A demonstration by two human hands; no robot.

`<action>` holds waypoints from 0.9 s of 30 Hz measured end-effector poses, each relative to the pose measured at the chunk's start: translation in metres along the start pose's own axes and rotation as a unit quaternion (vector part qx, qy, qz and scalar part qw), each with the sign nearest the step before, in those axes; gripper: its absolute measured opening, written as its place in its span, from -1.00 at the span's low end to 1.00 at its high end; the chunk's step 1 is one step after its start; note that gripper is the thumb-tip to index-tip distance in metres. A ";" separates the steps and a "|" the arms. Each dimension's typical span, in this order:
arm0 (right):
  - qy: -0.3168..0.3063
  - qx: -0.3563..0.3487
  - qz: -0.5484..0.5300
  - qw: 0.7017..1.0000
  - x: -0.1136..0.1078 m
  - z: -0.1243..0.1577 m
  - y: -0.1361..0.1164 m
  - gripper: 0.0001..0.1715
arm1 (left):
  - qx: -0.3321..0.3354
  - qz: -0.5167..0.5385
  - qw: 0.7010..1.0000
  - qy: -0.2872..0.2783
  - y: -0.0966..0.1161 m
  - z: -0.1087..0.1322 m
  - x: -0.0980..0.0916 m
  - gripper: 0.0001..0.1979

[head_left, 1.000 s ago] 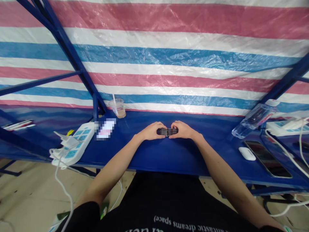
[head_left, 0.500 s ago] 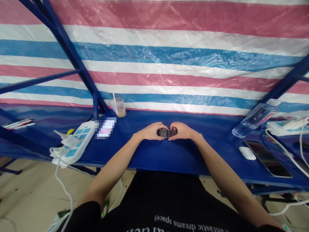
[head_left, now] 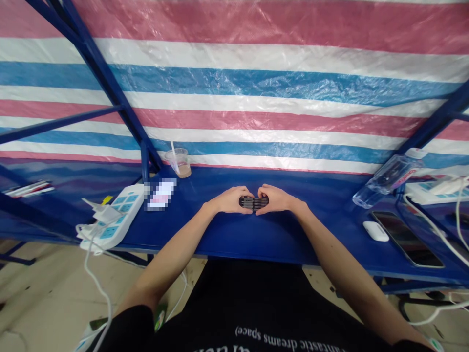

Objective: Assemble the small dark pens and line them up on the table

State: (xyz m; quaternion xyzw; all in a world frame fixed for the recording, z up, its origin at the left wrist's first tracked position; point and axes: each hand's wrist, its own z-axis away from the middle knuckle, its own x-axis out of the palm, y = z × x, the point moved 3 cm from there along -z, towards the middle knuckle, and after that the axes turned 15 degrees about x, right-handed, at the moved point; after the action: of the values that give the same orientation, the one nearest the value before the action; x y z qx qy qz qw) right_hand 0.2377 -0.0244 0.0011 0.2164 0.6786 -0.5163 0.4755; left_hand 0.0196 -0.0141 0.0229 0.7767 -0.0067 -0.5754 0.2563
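Observation:
My left hand (head_left: 232,200) and my right hand (head_left: 277,199) face each other over the middle of the blue table, fingertips nearly meeting. Each curls its thumb and fingers around a part of a small row of dark, ridged bars (head_left: 254,203). The bars are black to dark grey, with a seam near the middle where the two hands meet. Their outer ends disappear into the palms, and their exact kind is too small to make out.
The blue table (head_left: 252,239) carries a plastic cup with a straw (head_left: 182,165), a pixelated bright rectangle (head_left: 161,194) and a white power strip (head_left: 122,215) on the left. To the right are a clear bottle (head_left: 384,181), a white earphone case (head_left: 375,231) and a dark phone (head_left: 408,239).
Almost nothing differs. Both hands keep the same grip on the dark bars, and the view has shifted only very slightly.

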 end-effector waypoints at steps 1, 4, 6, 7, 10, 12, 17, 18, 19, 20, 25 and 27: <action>-0.001 0.001 0.002 1.000 0.001 0.000 0.000 -0.35 | 0.000 -0.001 1.000 -0.001 0.001 0.000 0.000 -0.44; -0.004 0.001 0.006 1.000 0.002 -0.001 0.001 -0.34 | 0.002 -0.003 1.000 0.000 0.002 -0.001 -0.001 -0.46; -0.008 0.000 0.003 1.000 0.002 -0.001 0.001 -0.33 | 0.003 -0.002 1.000 0.000 0.002 -0.001 -0.001 -0.47; -0.010 0.001 -0.001 1.000 0.002 -0.001 0.001 -0.33 | 0.004 -0.002 1.000 0.000 0.002 -0.001 -0.001 -0.47; -0.018 0.008 -0.022 1.000 0.001 -0.001 0.002 -0.34 | 0.005 -0.001 1.000 -0.003 0.003 -0.001 -0.001 -0.47; -0.014 0.016 -0.037 0.999 0.000 -0.001 0.002 -0.41 | 0.011 -0.001 1.000 0.000 0.003 -0.002 -0.001 -0.47; 0.003 0.027 -0.090 0.996 -0.003 -0.004 0.004 -0.64 | 0.012 -0.013 0.999 0.046 -0.003 -0.004 0.003 -0.60; 0.005 0.030 -0.093 0.995 -0.003 -0.004 0.005 -0.69 | 0.007 -0.024 0.998 0.055 -0.005 -0.004 0.004 -0.61; 0.008 0.032 -0.089 0.995 -0.002 -0.005 0.007 -0.75 | 0.001 -0.035 0.998 0.061 -0.008 -0.004 0.004 -0.62; 0.012 0.032 -0.081 0.996 -0.002 -0.006 0.008 -0.82 | -0.007 -0.046 0.997 0.065 -0.010 -0.004 0.005 -0.66; 0.058 0.013 -0.024 0.998 0.001 -0.009 0.012 -0.86 | -0.061 -0.069 0.993 0.078 -0.017 -0.003 0.005 -0.78; 0.090 0.010 -0.003 0.996 0.001 -0.009 0.013 -0.83 | -0.070 -0.068 0.991 0.086 -0.017 -0.003 0.005 -0.76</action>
State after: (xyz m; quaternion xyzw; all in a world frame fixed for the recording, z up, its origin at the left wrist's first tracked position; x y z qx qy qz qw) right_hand 0.2434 -0.0112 -0.0055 0.2649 0.7141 -0.5029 0.4086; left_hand 0.0192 0.0001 0.0124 0.8024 0.1089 -0.5213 0.2695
